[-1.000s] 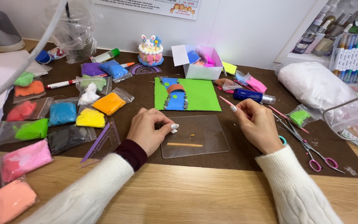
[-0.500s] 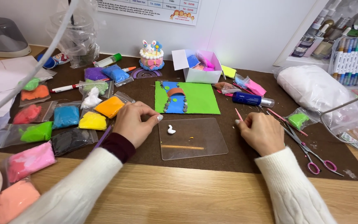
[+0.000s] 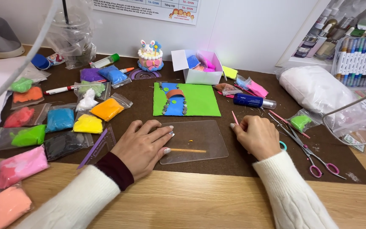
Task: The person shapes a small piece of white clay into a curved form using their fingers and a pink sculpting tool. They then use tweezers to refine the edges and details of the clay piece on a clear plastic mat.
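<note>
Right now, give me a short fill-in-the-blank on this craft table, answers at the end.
1. The left hand lies flat with its fingertips on the clear plastic ____.
2. The right hand holds a thin ____ stick.
3. The scissors with pink handles lie to the ____ of the right hand.
4. The green board has a ____ strip running down it.

Missing words: sheet; pink; right; blue

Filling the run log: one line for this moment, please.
left hand flat on clear sheet | right hand holds pink tool | scissors nearby
</note>
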